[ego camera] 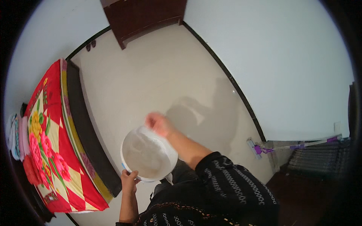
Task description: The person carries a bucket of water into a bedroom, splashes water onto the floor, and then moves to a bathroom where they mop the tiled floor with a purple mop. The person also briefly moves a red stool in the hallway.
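Note:
A white plastic bucket (173,158) is in front of my body, with cloudy, greyish water (145,158) inside. My left hand (129,176) grips the near left part of its rim, thumb on top. Over the far edge of the bucket, my right hand (158,123) is blurred by motion. Its fingers look curled, but the blur hides whether anything is in them.
To the left stands a bed with a red floral cover (53,135). A dark wooden cabinet (147,19) is at the far wall, with shoes (91,45) left of it. At right, a purple-and-white mop (260,149) lies near a dark ribbed item (316,161). Pale floor (135,73) stretches between.

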`<state>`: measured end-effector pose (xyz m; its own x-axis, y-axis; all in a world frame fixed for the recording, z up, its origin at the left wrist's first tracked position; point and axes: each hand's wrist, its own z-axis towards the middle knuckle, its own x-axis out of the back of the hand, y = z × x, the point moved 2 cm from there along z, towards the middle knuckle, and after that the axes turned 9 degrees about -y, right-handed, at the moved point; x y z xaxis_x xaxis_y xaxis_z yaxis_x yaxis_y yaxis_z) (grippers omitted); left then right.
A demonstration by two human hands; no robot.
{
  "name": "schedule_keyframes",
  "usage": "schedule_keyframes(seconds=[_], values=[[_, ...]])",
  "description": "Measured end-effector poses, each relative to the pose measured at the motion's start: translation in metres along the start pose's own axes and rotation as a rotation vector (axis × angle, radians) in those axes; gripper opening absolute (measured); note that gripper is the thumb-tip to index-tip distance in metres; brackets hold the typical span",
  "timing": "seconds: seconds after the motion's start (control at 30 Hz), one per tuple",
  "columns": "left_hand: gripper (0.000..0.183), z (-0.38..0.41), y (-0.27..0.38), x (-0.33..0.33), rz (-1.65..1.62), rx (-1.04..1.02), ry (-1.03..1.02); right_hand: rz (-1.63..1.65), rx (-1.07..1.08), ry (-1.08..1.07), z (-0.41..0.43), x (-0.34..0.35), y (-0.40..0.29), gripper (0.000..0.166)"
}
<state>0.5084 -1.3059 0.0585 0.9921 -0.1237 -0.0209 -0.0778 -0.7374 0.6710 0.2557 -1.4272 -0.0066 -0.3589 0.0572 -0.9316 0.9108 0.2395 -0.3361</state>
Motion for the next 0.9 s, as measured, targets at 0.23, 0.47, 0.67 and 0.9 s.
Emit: schedule_keyframes(seconds=[0.23, 0.47, 0.67, 0.9], values=[[0.031, 0.03, 0.057, -0.07, 0.205, -0.042, -0.137, -0.157, 0.157, 0.483, -0.063, 0.028, -0.082, 0.018], [0.031, 0.042, 0.12, -0.09, 0.458, -0.206, -0.273, -2.029, -0.288, 0.29, 0.0, 0.068, 0.011, 0.022], [0.03, 0.112, 0.166, -0.086, 0.354, -0.132, -0.356, -1.127, -0.823, 0.069, 0.054, 0.101, 0.037, 0.017], [0.036, 0.213, 0.194, -0.019, 0.2, 0.071, -0.236, -0.102, 0.349, 0.184, 0.209, -0.015, -0.174, 0.023]])
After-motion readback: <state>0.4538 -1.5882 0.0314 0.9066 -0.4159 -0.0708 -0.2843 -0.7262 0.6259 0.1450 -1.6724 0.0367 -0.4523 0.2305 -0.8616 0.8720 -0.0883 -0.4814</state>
